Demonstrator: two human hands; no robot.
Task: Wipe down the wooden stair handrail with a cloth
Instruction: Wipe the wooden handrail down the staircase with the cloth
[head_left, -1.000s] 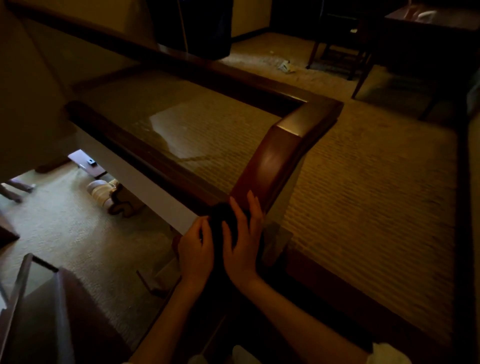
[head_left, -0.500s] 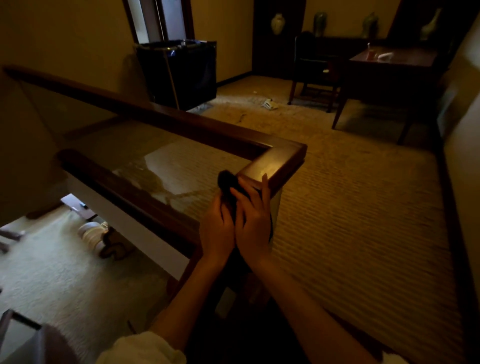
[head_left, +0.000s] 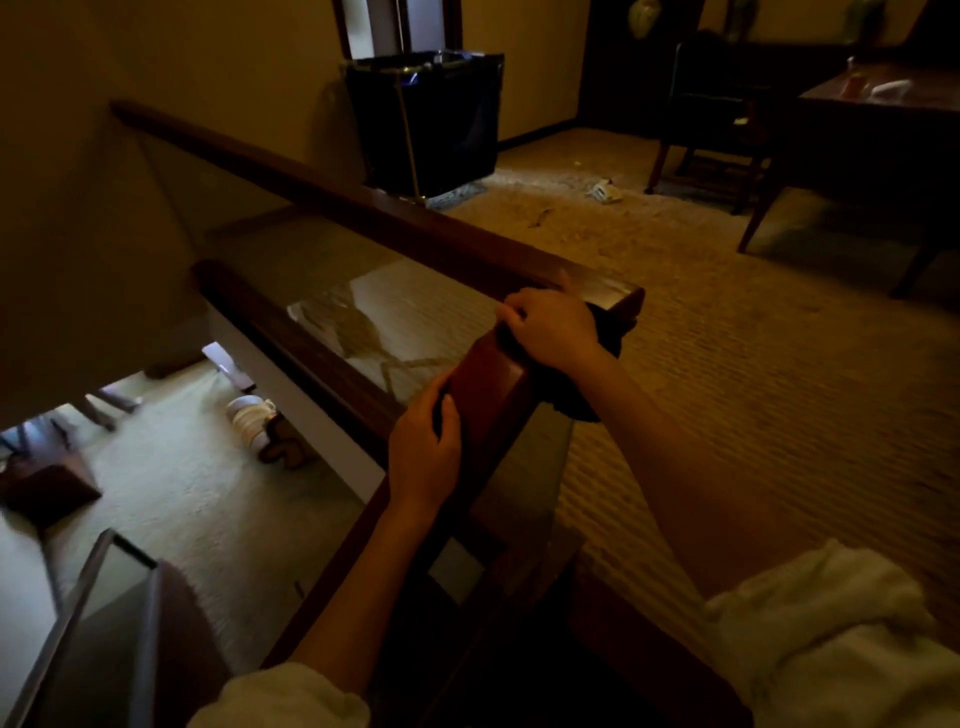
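Both hands are on the handrail (head_left: 488, 379). The right hand (head_left: 553, 327) presses the dark cloth (head_left: 569, 397) at the corner, fingers (head_left: 514, 312) curled over it; the left hand (head_left: 423, 452) grips the sloping part lower. Better to wrap the cloth around the corner edges, pressing evenly.

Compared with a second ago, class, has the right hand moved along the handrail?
Yes. The right hand, gripping the cloth, has slid up the handrail to its corner, leaving the left hand lower on the slope.
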